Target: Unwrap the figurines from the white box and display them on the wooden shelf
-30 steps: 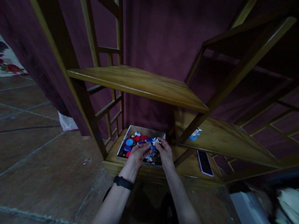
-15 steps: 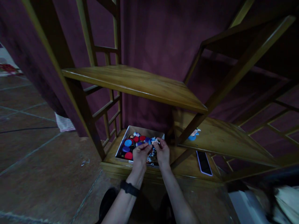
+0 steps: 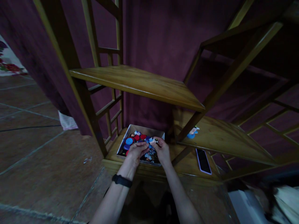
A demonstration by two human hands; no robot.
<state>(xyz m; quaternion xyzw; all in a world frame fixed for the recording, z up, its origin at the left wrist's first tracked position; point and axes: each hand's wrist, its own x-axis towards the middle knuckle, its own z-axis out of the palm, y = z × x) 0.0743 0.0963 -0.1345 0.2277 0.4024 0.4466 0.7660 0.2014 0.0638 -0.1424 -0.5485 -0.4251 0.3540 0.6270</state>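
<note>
Over an open cardboard box, my two hands meet at a small blue-and-white toy figurine. The fingertips of my right hand pinch its right side. My left hand is closed at its lower left, thumb and fingers together on a small blue part that looks like its base. Beneath and around my hands the box holds round discs in blue, red and purple, such as a blue disc, and a heap of small figurines. My left fingers hide some of the discs.
The box stands on the low board of a wooden shelf unit, under a middle shelf. To the right, a figurine on a blue base stands on another shelf. A phone lies below it. A slanting post stands between.
My left hand and forearm have shifted slightly left and down, and its fingers are more stretched along the figurine. Both hands still hold the figurine over the box. The view has turned slightly.
</note>
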